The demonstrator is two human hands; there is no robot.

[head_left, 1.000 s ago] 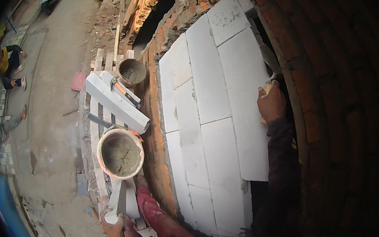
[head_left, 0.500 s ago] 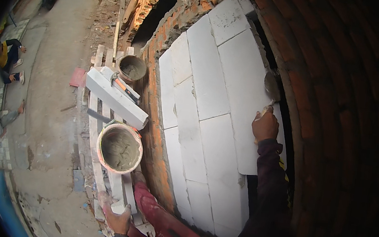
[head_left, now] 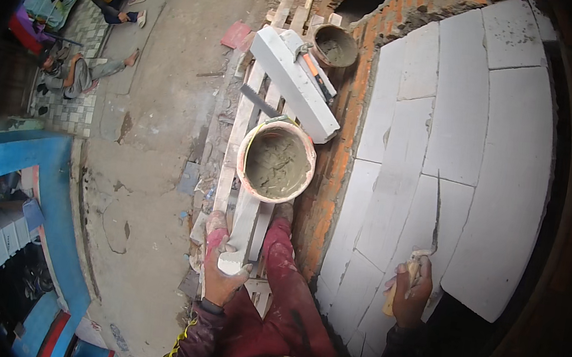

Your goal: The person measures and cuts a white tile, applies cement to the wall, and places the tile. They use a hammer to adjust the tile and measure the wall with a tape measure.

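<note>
My right hand is closed round the pale handle of a trowel. Its blade shows nearly edge-on, in front of the white block wall. Lower and to the left, my left hand grips a white block piece, fingers and thumb on either side of its end. How far this piece reaches toward the bucket is hard to tell. Just beyond it stands a bucket holding grey mortar.
A wooden pallet bears a long white block, with an orange-handled hammer on it. A smaller mortar tub stands farther off. Brick edging borders the wall. Two people sit across the lane.
My view has swung left, so the bucket and wall appear farther right. The trowel has come away from the wall's right-hand gap toward me. My left hand still holds the white piece.
</note>
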